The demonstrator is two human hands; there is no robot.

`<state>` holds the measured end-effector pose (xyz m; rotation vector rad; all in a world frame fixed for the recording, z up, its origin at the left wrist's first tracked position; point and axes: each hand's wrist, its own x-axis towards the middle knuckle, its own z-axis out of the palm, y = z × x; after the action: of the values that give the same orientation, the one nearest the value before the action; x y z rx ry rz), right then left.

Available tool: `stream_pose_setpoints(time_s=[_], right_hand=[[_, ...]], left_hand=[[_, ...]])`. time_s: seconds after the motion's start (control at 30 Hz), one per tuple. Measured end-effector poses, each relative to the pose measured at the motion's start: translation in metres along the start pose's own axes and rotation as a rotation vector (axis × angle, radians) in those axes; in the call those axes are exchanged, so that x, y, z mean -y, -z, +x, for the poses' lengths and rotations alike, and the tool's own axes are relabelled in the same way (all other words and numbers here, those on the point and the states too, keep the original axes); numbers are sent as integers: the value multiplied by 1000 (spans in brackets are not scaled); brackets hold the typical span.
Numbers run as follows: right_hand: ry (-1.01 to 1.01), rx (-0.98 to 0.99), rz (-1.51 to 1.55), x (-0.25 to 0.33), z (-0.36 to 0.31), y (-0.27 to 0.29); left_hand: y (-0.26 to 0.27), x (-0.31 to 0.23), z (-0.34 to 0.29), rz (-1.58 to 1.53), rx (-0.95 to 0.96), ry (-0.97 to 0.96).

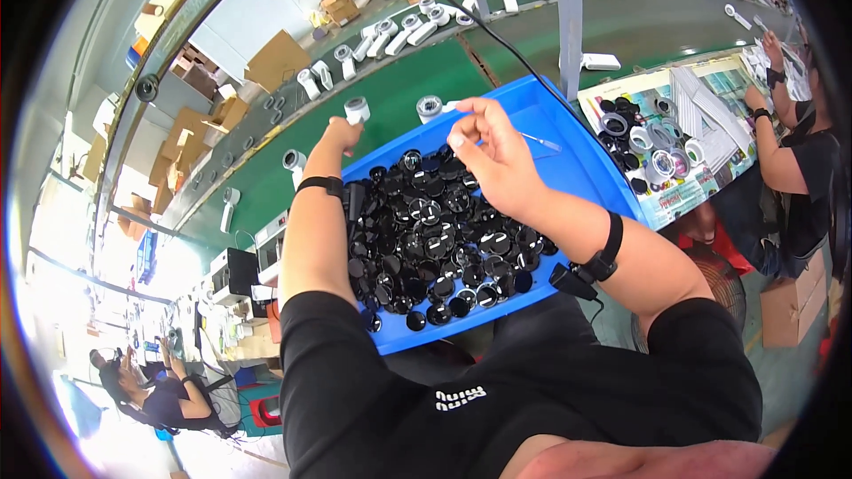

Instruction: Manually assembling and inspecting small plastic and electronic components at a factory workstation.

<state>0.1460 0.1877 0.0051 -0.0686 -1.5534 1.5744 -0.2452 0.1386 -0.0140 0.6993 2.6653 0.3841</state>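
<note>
My left hand (343, 135) reaches over the far left rim of a blue tray (577, 153). Its fingers are closed at the lower end of a white handheld device with a round head (357, 110). Above the tray's far part is my right hand (497, 155), thumb and index finger apart, the other fingers curled, with nothing seen between them. Just past its fingertips lies a second white round-headed device (429, 107), its handle partly hidden. Many glossy black round discs (435, 231) fill the tray's left and middle. A thin tool with a pale handle (543, 142) lies in the tray.
A green conveyor belt (399, 84) runs beyond the tray, with more white devices (410, 31) along it. A grey post (570, 27) stands behind the tray. At right, a table holds rings and round parts (661, 137); a co-worker (790, 142) works there.
</note>
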Motion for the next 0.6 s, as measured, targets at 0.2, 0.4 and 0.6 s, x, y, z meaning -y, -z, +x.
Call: stream_pose_setpoints(time_s=[0.2, 0.4, 0.6], right_hand=[[16, 10, 15, -6, 1, 4], [9, 83, 37, 19, -1, -15], [21, 21, -96, -2, 5, 3]], left_hand=[[-30, -3, 22, 565, -32, -56], [-22, -51, 10, 226, -20, -549], [-66, -93, -3, 278, 11, -730]])
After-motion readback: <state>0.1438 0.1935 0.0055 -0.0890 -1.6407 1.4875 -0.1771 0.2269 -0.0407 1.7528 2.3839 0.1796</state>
